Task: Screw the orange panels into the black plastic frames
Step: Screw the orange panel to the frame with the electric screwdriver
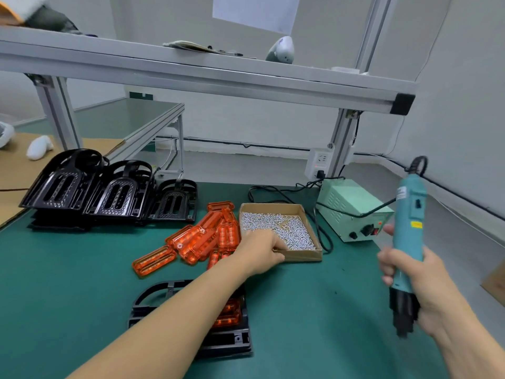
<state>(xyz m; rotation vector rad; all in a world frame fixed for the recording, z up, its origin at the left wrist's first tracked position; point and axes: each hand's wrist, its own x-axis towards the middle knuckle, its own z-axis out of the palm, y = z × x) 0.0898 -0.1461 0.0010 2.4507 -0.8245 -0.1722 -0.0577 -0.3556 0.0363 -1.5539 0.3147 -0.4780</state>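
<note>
At a green-matted workbench (82, 269), a person's left hand (259, 250) reaches into a shallow cardboard box (300, 255) of small silver screws (278, 228) at the centre of the frame, fingertips dipped among them; whether a screw is pinched cannot be told. The right hand (415, 285), at lower right, is clenched around a teal electric screwdriver (408, 236), held upright off the mat with its black bit end pointing down. Its cable runs toward a pale green power supply (352, 212) just right of the box. A heap of loose orange panels (202, 236) lies just left of the box. In the lower centre, partly hidden under the left forearm, a black plastic frame (232, 340) lies flat with an orange panel (229, 313) seated in it. More black frames (109, 192) stand stacked at centre left. An aluminium shelf (191, 75) spans the top of the frame.
</note>
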